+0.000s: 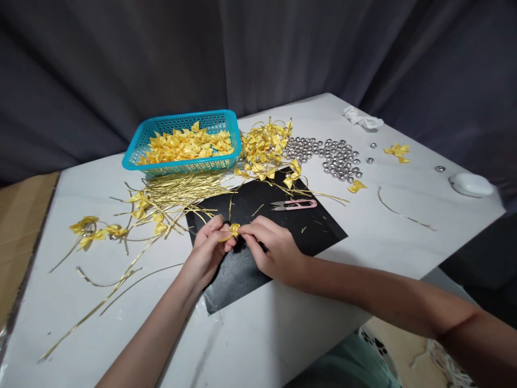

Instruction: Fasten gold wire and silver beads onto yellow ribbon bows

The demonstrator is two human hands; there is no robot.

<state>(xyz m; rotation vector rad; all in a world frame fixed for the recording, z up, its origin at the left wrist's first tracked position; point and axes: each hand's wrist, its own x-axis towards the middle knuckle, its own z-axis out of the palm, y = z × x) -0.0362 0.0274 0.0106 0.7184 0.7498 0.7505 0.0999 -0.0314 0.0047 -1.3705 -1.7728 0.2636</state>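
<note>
Over a black mat point(307, 226) on the white table, my left hand point(208, 248) and my right hand point(270, 250) meet fingertip to fingertip. Both pinch one small yellow ribbon bow point(232, 230), which has a thin gold wire tie point(230, 207) rising from it. Pink thread snips point(294, 204) lie on the mat just beyond my right hand. A loose pile of gold wire ties point(181, 191) lies beyond my left hand.
A turquoise basket point(139, 141) of yellow bows stands at the back left. Beside it lie a heap of wired bows point(264, 148) and several silver beads point(335, 156). Finished bows point(91, 229) lie at left. A white dish point(470, 184) and a crumpled white cloth point(361, 118) sit at right.
</note>
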